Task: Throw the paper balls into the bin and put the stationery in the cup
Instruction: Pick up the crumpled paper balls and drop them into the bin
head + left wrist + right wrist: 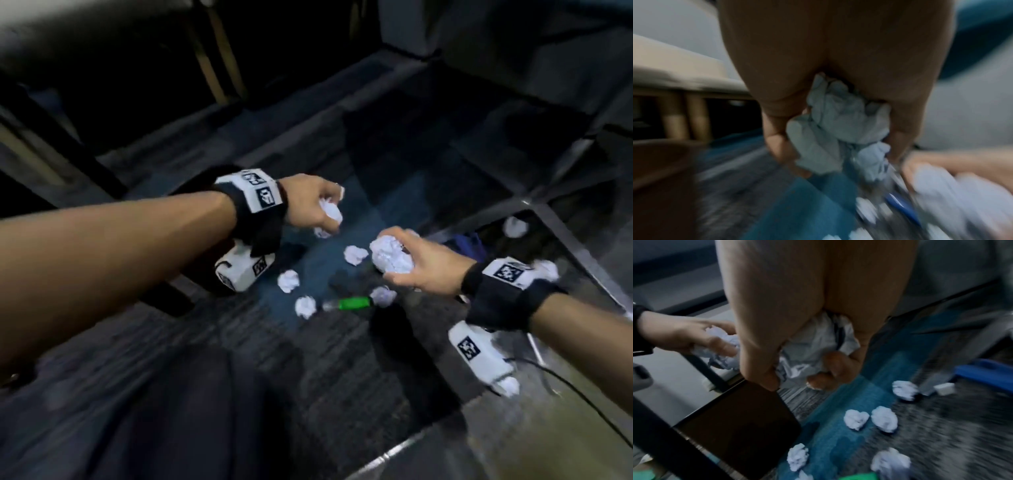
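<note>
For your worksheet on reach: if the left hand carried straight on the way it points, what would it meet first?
Probably the right hand and its paper ball: the left hand, gripping its own paper ball, points towards them, though depth is unclear.

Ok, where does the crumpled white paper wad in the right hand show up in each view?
Head: crumpled white paper wad, right of centre, gripped by the right hand.
Left wrist: blurred, bottom right.
Right wrist: centre, under the palm.
Shared landmark: the teal carpet patch.

left hand [310, 202], right hand [423, 265], fingers apparently curled
</note>
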A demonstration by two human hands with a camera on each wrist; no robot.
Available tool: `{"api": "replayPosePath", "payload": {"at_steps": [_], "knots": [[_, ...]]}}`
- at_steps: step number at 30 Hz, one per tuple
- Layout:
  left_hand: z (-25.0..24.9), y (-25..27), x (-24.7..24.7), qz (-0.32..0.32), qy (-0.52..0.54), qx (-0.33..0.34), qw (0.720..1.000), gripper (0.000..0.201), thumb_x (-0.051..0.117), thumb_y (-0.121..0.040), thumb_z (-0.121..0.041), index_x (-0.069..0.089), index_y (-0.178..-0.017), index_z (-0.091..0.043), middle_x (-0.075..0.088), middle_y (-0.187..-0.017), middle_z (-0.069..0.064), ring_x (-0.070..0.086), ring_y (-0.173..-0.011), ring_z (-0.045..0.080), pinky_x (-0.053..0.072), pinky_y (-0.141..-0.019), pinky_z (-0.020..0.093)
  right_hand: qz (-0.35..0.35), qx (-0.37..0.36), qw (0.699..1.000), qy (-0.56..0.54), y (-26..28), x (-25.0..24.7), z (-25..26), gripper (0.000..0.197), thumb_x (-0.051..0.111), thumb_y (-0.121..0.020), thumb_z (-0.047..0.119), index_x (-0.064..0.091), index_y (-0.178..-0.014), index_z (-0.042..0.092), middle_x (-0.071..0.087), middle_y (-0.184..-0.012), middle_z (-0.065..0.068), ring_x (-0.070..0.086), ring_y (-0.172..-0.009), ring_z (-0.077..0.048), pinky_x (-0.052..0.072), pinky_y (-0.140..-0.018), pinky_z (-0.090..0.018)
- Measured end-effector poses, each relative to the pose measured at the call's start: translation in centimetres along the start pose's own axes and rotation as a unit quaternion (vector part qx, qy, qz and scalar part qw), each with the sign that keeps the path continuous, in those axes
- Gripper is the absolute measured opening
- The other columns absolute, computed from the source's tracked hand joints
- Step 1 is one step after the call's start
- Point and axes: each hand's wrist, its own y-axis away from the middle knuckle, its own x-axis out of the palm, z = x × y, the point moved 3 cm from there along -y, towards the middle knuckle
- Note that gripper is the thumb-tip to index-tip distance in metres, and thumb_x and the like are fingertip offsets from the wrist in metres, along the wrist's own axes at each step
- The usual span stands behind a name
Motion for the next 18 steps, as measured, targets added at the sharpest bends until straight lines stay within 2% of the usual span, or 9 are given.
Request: {"api": "replayPosePath", "payload": {"at_steps": [3,5,7,9,10,12,14,16,18], "knots": [[7.6,3.6,-1.9,-0.049,0.069,-0.082,0.993,0.036,0.07,-0.064,-0.048,0.054,-0.085,-0.023,0.063,-0.079,0.001,0.061,-0.079,0.026,0.049,-0.071,0.031,0.011,-0.016,1.0,-0.007,-4.6,0.8,5.8,0.055,0.067,-0.073,0.043,0.037,-0.119,0.043,0.065,-0.098,0.006,0.064,-0.078,-0.013,0.052,-0.069,-0.023],[11.7,5.6,-1.7,-0.082,0.166,-0.119,0.976,0.035,0.071,-0.069,-0.044,0.057,-0.088,-0.019,0.064,-0.075,0.002,0.063,-0.07,0.023,0.055,-0.064,0.032,0.004,-0.037,0.998,-0.042,-7.2,1.4,8.9,0.05,0.068,-0.076,0.037,0.038,-0.116,0.044,0.063,-0.093,0.01,0.063,-0.071,-0.013,0.053,-0.063,-0.024],[14.7,7.1,-1.4,-0.116,0.289,-0.13,0.941,0.031,0.072,-0.072,-0.038,0.059,-0.087,-0.015,0.065,-0.07,0.002,0.062,-0.06,0.019,0.055,-0.052,0.027,-0.009,-0.047,0.995,-0.092,-9.3,1.6,11.3,0.05,0.068,-0.079,0.034,0.04,-0.119,0.043,0.062,-0.093,0.01,0.062,-0.071,-0.014,0.054,-0.061,-0.028],[17.8,7.8,-1.8,-0.17,0.392,-0.128,0.895,0.026,0.071,-0.074,-0.035,0.062,-0.083,-0.013,0.064,-0.061,0.002,0.059,-0.05,0.016,0.048,-0.044,0.021,-0.012,-0.046,0.981,-0.188,-11.0,1.7,13.3,0.048,0.068,-0.083,0.03,0.042,-0.122,0.04,0.06,-0.086,0.006,0.055,-0.053,-0.007,0.045,-0.047,-0.026],[19.4,7.8,-2.1,-0.171,0.449,-0.118,0.869,0.028,0.068,-0.075,-0.035,0.061,-0.082,-0.009,0.061,-0.054,0.002,0.055,-0.045,0.017,0.044,-0.044,0.021,-0.01,-0.043,0.968,-0.246,-11.8,1.8,14.2,0.048,0.067,-0.085,0.026,0.042,-0.124,0.038,0.059,-0.081,0.001,0.05,-0.045,-0.01,0.039,-0.043,-0.027],[22.2,7.4,-1.8,-0.105,0.575,-0.095,0.806,0.035,0.058,-0.081,-0.035,0.051,-0.076,0.0,0.05,-0.04,0.003,0.047,-0.039,0.02,0.038,-0.047,0.024,-0.002,-0.028,0.945,-0.326,-13.3,1.8,16.2,0.048,0.064,-0.088,0.022,0.042,-0.129,0.036,0.059,-0.079,-0.007,0.046,-0.041,-0.016,0.035,-0.04,-0.025],[24.1,7.2,-0.7,-0.007,0.635,-0.116,0.764,0.034,0.047,-0.088,-0.035,0.044,-0.07,-0.006,0.05,-0.039,0.004,0.049,-0.044,0.021,0.044,-0.053,0.026,0.017,-0.01,0.923,-0.384,-14.8,1.9,18.3,0.047,0.062,-0.09,0.022,0.042,-0.131,0.033,0.06,-0.08,-0.007,0.046,-0.043,-0.017,0.034,-0.036,-0.022],[25.1,6.9,0.6,0.059,0.609,-0.152,0.776,0.035,0.053,-0.085,-0.04,0.045,-0.069,-0.01,0.054,-0.043,0.006,0.053,-0.049,0.021,0.046,-0.054,0.025,0.038,0.009,0.906,-0.421,-16.3,2.4,20.2,0.042,0.062,-0.089,0.024,0.044,-0.127,0.026,0.058,-0.083,-0.008,0.045,-0.045,-0.016,0.032,-0.034,-0.02],[25.0,6.9,1.4,0.089,0.581,-0.175,0.79,0.038,0.066,-0.076,-0.046,0.049,-0.069,-0.012,0.056,-0.044,0.002,0.053,-0.042,0.015,0.045,-0.047,0.021,0.047,0.028,0.899,-0.434,-17.7,3.1,21.7,0.037,0.061,-0.089,0.025,0.045,-0.121,0.02,0.055,-0.088,-0.009,0.043,-0.046,-0.016,0.031,-0.033,-0.02]]}}
